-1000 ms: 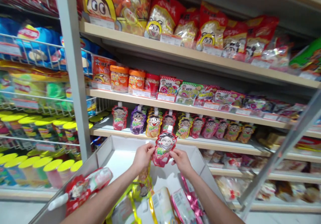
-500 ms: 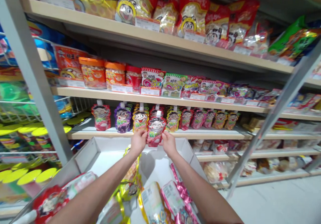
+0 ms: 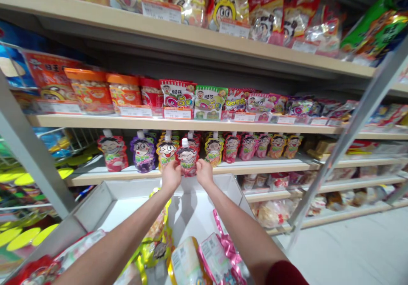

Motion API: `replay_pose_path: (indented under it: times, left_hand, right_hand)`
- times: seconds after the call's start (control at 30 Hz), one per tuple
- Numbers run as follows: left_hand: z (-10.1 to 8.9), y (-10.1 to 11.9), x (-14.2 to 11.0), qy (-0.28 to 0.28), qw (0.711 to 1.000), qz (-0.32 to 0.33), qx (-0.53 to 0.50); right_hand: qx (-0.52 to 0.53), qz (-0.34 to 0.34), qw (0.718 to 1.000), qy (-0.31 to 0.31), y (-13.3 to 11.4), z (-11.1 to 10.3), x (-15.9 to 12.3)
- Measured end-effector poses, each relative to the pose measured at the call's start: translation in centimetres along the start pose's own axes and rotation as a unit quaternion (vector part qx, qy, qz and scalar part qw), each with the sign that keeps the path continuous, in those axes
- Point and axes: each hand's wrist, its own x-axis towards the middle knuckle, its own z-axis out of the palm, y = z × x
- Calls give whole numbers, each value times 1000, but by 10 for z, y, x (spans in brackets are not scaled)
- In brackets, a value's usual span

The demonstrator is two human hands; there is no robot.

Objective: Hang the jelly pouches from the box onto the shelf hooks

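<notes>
Between my two hands is a red spouted jelly pouch with a white cap, upright at the front of the low shelf. The fingers of my left hand pinch its left edge. On its opposite edge, my right hand grips with closed fingers. A yellow pouch stands just left of it, and another yellow pouch is to the right. Farther left are a purple pouch and a red pouch. Whether the held pouch rests on the shelf I cannot tell.
Below the hands is a white open box with several snack packs inside. Overhead runs a shelf edge with jars and candy bags. A slanted grey post stands to the right, another grey post to the left.
Both hands have carried the red pouch forward, from above the box to the front of the shelf row. The view has shifted right and closer to the shelves.
</notes>
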Motion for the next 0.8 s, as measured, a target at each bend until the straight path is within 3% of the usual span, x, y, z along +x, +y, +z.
replay_pose_path:
  times: [0.2, 0.37, 0.6, 0.8]
  left_hand:
    - [8, 6, 2, -6, 993, 28, 111]
    - [11, 19, -2, -15, 990, -6, 143]
    - [19, 20, 2, -16, 992, -22, 126]
    - [22, 17, 5, -23, 994, -46, 100]
  right_hand:
    - [2, 25, 1000, 9, 13, 6, 9]
    - [6, 18, 1000, 20, 26, 12, 16]
    - [-20, 38, 998, 38, 27, 15, 23]
    - [-3, 27, 999, 27, 23, 14, 12]
